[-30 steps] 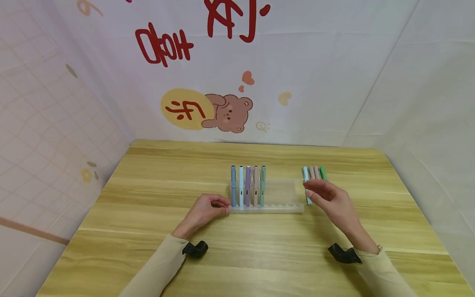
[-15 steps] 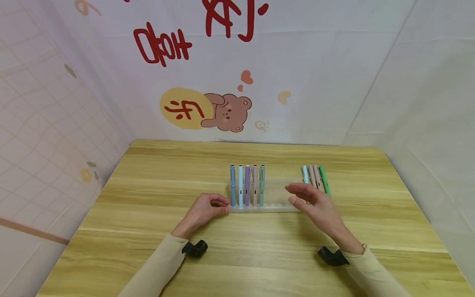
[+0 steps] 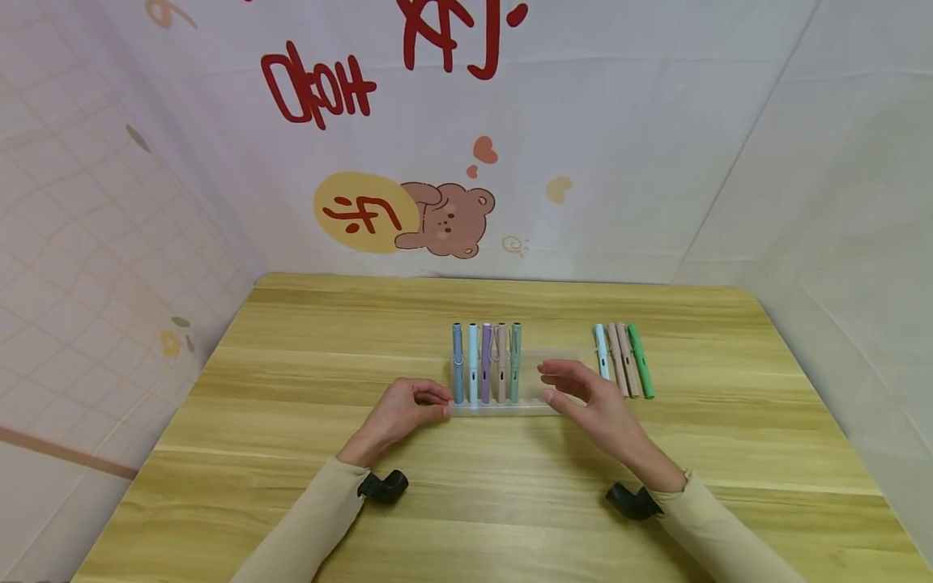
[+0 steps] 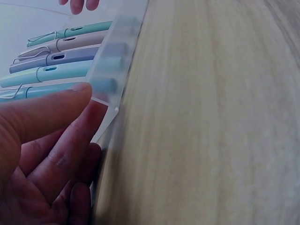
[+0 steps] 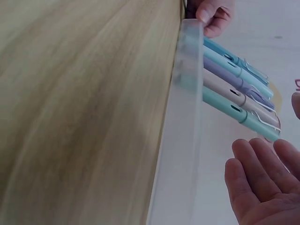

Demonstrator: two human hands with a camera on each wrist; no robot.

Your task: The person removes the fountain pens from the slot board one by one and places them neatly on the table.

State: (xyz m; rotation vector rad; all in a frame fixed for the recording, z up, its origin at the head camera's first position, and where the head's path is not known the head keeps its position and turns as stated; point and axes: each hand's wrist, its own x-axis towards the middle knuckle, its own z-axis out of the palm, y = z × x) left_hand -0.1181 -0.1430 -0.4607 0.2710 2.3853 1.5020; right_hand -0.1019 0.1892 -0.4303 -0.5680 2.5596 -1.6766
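Note:
A frosted clear pen stand point(image 3: 503, 410) stands mid-table, with several pens upright in its left part: dark blue point(image 3: 457, 364), light blue point(image 3: 474, 366), purple point(image 3: 486, 364), beige point(image 3: 502, 366) and grey-green point(image 3: 516, 364). My left hand point(image 3: 402, 411) pinches the stand's left end; in the left wrist view its thumb point(image 4: 70, 101) lies at the end corner beside the dark blue pen. My right hand point(image 3: 594, 405), holding nothing, hovers at the stand's right part with fingers loosely bent and thumb apart. It hides the stand's right end in the head view.
To the right of the stand several pens lie side by side on the wooden table point(image 3: 466, 502): a light blue pen point(image 3: 601, 352), two brownish pens point(image 3: 622, 360) and a green pen point(image 3: 641, 362). A printed white cloth point(image 3: 619, 121) rises behind the table.
My right hand has moved left, away from the lying pens to the stand's right part, uncovering those pens. My left hand stays at the stand's left end.

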